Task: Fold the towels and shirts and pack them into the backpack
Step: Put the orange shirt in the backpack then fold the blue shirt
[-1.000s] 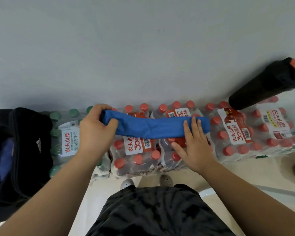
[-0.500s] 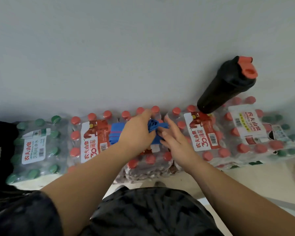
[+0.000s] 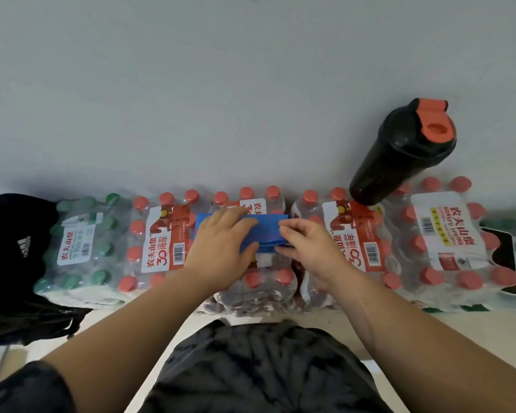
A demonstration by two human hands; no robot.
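The black backpack (image 3: 15,251) is cut off at the left edge. Much of the folded blue towel (image 3: 267,235), laid on the bottled-water packs (image 3: 349,239), is hidden beneath the left hand (image 3: 221,242), which is spread flat upon it. Its right end is pinched by the right hand (image 3: 310,248).

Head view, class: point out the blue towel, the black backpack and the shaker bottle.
blue towel (image 3: 267,235), head view, its bare folded middle.
black backpack (image 3: 14,281), head view, fabric below the white logo.
shaker bottle (image 3: 399,162), head view, middle of its black body.
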